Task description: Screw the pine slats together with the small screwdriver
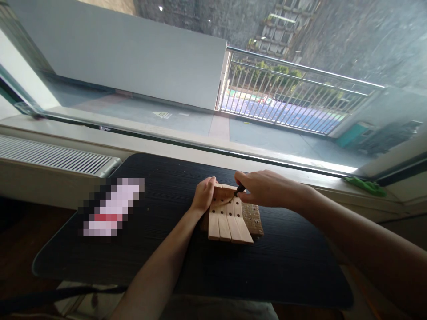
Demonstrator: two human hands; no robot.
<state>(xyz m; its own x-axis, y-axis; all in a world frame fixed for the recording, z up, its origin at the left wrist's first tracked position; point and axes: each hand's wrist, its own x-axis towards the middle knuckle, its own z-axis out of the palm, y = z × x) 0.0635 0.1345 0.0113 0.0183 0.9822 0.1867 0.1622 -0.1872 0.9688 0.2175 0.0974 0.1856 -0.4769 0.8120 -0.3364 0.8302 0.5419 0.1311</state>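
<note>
Several light wooden slats with holes (pixel 227 218) lie side by side on a black table (pixel 160 231), partly over a darker perforated board (pixel 253 218). My left hand (pixel 203 194) is curled against the slats' far left corner and steadies them. My right hand (pixel 263 189) pinches a small dark tool (pixel 239 190) whose tip rests on the slats' far end.
A blurred pink and white object (pixel 111 206) lies on the table's left part. A white radiator grille (pixel 53 156) runs at the left under the window sill. A green cloth (pixel 365 185) sits on the sill at the right. The table's front edge is near my body.
</note>
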